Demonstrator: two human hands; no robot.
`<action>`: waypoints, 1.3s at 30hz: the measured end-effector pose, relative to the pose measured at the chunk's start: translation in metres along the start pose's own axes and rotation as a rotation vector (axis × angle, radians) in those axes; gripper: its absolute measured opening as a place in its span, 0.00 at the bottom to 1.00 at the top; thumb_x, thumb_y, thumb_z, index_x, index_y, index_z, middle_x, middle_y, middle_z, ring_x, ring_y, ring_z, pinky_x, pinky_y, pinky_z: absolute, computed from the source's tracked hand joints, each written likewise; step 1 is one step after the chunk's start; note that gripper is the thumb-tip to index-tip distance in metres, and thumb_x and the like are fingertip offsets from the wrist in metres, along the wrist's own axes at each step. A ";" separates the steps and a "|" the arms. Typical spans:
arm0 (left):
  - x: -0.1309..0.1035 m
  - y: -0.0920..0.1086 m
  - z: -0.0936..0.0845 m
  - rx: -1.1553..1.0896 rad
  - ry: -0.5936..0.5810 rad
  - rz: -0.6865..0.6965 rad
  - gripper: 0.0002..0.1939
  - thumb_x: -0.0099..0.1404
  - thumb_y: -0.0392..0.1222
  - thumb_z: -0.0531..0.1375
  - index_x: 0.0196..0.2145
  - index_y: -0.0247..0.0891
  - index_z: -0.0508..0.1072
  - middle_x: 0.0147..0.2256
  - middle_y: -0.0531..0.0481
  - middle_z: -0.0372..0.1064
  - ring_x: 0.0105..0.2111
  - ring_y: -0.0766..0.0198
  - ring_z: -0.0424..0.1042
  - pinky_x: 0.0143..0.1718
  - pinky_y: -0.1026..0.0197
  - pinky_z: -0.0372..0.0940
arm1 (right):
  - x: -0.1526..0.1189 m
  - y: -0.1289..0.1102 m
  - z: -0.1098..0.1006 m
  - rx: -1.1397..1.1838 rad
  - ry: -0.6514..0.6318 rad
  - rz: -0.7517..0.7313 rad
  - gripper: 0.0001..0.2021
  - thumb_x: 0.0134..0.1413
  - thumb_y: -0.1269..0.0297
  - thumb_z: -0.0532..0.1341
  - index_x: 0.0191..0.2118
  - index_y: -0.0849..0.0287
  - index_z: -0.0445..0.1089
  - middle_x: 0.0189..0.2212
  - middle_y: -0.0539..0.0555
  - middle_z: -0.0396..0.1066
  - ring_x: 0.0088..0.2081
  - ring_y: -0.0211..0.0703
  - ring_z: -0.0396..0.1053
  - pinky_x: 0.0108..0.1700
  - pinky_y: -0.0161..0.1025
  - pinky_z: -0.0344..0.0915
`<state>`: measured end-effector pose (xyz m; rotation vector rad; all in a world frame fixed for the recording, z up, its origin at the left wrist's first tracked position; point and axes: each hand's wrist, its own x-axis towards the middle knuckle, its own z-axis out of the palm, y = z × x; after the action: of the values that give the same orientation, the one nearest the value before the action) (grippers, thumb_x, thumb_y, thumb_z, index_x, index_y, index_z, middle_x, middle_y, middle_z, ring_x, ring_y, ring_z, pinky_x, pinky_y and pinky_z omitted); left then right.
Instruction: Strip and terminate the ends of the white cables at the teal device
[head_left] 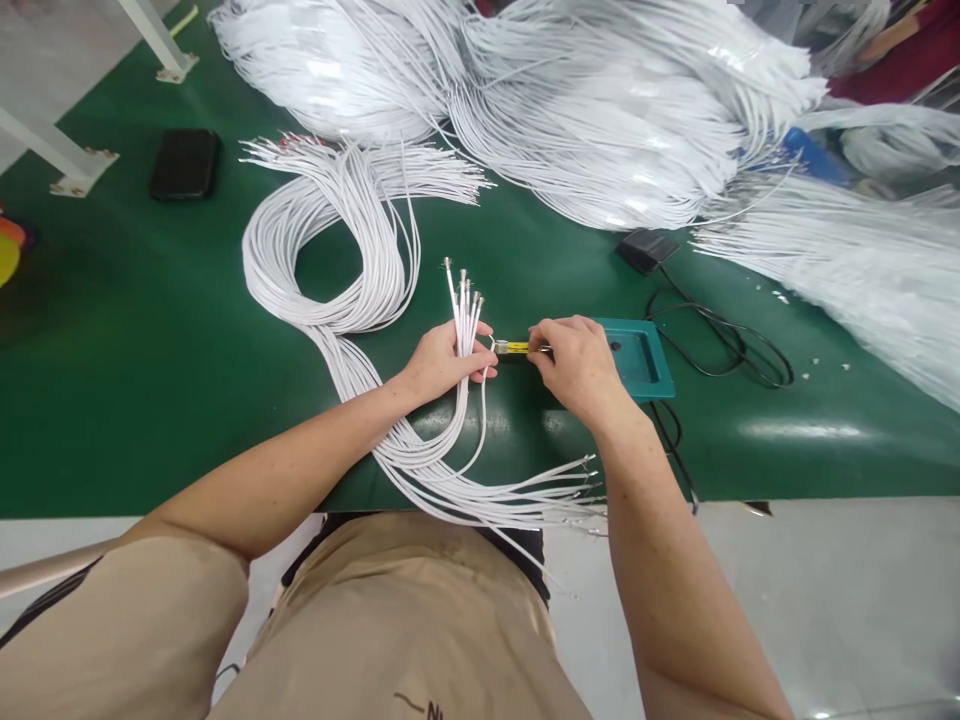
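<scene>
My left hand [442, 362] is closed around a small bunch of white cables [454, 415], whose metal-tipped ends stick up past the fingers. One cable bends apart from the bunch toward a narrow yellow piece [516, 347] with a silvery end. The fingertips of my right hand [581, 365] pinch the right end of that yellow piece; what kind of thing it is I cannot make out. Just behind the right hand lies a teal tray-like device [658, 375], partly covered by the hand. The bunch joins a long looped bundle of white cables [262, 260] at the left.
Large heaps of white cable [600, 120] cover the back of the green table [150, 400]. A black box [185, 163] sits at the left. A black pedal-like block [646, 250] and a black cord [739, 350] lie right. A person's red clothing [892, 75] shows at the upper right.
</scene>
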<state>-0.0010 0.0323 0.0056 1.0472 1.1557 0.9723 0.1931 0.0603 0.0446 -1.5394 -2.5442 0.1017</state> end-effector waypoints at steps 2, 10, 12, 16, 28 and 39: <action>0.001 0.001 0.001 0.002 0.008 -0.002 0.20 0.53 0.35 0.66 0.44 0.33 0.68 0.28 0.50 0.75 0.29 0.59 0.79 0.30 0.63 0.72 | 0.002 0.000 0.000 0.010 -0.033 0.002 0.06 0.53 0.73 0.56 0.35 0.58 0.68 0.32 0.54 0.76 0.36 0.47 0.69 0.57 0.48 0.53; 0.003 -0.001 0.001 -0.007 0.012 0.001 0.21 0.54 0.36 0.67 0.45 0.34 0.68 0.29 0.49 0.75 0.30 0.59 0.79 0.30 0.64 0.72 | 0.009 0.002 -0.004 0.006 -0.101 0.068 0.08 0.57 0.71 0.53 0.38 0.58 0.70 0.30 0.55 0.77 0.33 0.47 0.70 0.57 0.47 0.54; 0.004 -0.004 0.000 -0.002 0.004 0.020 0.21 0.54 0.37 0.67 0.46 0.34 0.69 0.30 0.48 0.75 0.30 0.59 0.79 0.31 0.64 0.73 | 0.010 0.002 -0.005 -0.023 -0.117 0.063 0.08 0.58 0.70 0.54 0.38 0.59 0.70 0.29 0.55 0.76 0.33 0.48 0.70 0.56 0.47 0.55; 0.005 -0.008 -0.002 -0.002 -0.019 0.064 0.24 0.55 0.40 0.67 0.49 0.34 0.69 0.32 0.47 0.75 0.32 0.59 0.79 0.35 0.62 0.73 | 0.008 0.000 -0.007 -0.050 -0.141 0.009 0.04 0.53 0.71 0.59 0.35 0.58 0.70 0.30 0.55 0.75 0.34 0.48 0.68 0.54 0.47 0.55; 0.004 -0.006 0.003 0.046 0.000 -0.010 0.23 0.53 0.36 0.67 0.47 0.35 0.69 0.30 0.49 0.76 0.30 0.60 0.79 0.35 0.61 0.74 | 0.004 0.000 -0.003 -0.062 -0.033 0.036 0.05 0.55 0.69 0.58 0.36 0.58 0.72 0.28 0.57 0.66 0.37 0.50 0.63 0.42 0.43 0.57; 0.006 -0.004 0.001 0.038 -0.053 -0.051 0.25 0.52 0.37 0.68 0.47 0.32 0.69 0.31 0.45 0.77 0.31 0.58 0.79 0.35 0.59 0.74 | -0.017 0.012 0.004 -0.177 0.279 0.212 0.17 0.62 0.63 0.52 0.53 0.61 0.65 0.55 0.65 0.66 0.60 0.60 0.56 0.62 0.67 0.41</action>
<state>0.0013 0.0371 0.0006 1.0624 1.1560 0.8808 0.2108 0.0508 0.0374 -1.7450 -2.2195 -0.2998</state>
